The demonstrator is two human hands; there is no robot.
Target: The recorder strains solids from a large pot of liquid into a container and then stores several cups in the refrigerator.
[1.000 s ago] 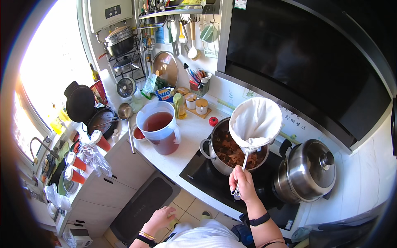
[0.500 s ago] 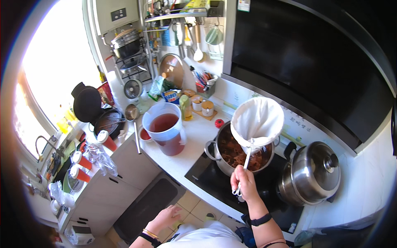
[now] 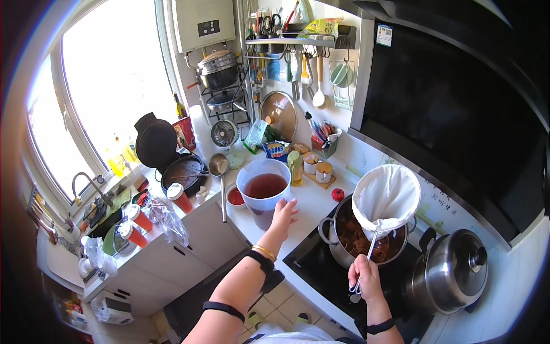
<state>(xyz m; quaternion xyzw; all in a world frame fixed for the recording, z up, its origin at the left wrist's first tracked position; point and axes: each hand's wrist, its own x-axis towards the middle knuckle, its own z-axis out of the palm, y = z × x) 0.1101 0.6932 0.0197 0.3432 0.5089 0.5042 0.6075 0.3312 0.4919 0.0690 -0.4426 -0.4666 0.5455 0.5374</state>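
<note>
My right hand (image 3: pixel 366 276) is closed round the wire handle of a white cloth strainer (image 3: pixel 385 198). The strainer bag hangs over a steel pot (image 3: pixel 330 230) on the cooktop, mouth upward. Dark reddish-brown pieces in liquid (image 3: pixel 358 235) show inside the pot. In front of a big translucent plastic pitcher (image 3: pixel 258 215), my left hand (image 3: pixel 282 215) is stretched out with its fingers apart. Reddish liquid (image 3: pixel 264 186) partly fills the pitcher. The left hand overlaps the pitcher's near right side, where its handle is hidden; whether they touch I cannot tell.
A lidded steel pot (image 3: pixel 450 269) stands right on the black cooktop (image 3: pixel 321 269). Left of the pitcher are a small bowl (image 3: pixel 234 196), a long-handled ladle (image 3: pixel 219 166) and an open electric pan (image 3: pixel 183 172). Behind it stand an oil bottle (image 3: pixel 295 167) and lidded jars (image 3: pixel 323 172).
My left hand has reached forward from near my body to the pitcher. My right hand still holds the strainer above the pot. The whole view has shifted with my head.
</note>
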